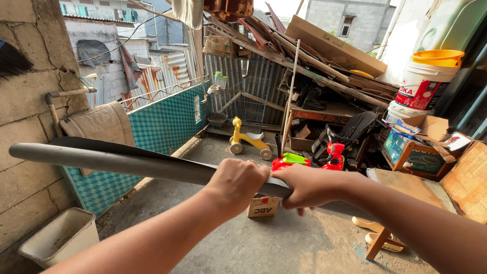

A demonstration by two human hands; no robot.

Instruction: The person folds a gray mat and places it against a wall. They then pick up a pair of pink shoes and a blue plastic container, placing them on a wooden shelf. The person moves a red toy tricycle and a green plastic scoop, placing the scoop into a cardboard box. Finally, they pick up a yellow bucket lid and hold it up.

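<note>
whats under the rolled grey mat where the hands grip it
Under the rolled grey mat, below the left hand and right hand, a small cardboard box sits on the concrete floor. Its top is covered by the mat and hands.

A yellow ride-on toy [247,140] sits by the teal wall [162,124], white bin [61,241] near left, small carton [263,206] on the floor.

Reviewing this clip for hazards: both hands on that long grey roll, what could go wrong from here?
1. The grey roll sticks out far to the left of the left hand and right hand; its free end is close to the brick wall and could strike it.
2. The loose outer edge of the roll is lifting, so it may unroll.
3. The small cardboard box on the floor is a possible trip hazard.
</note>
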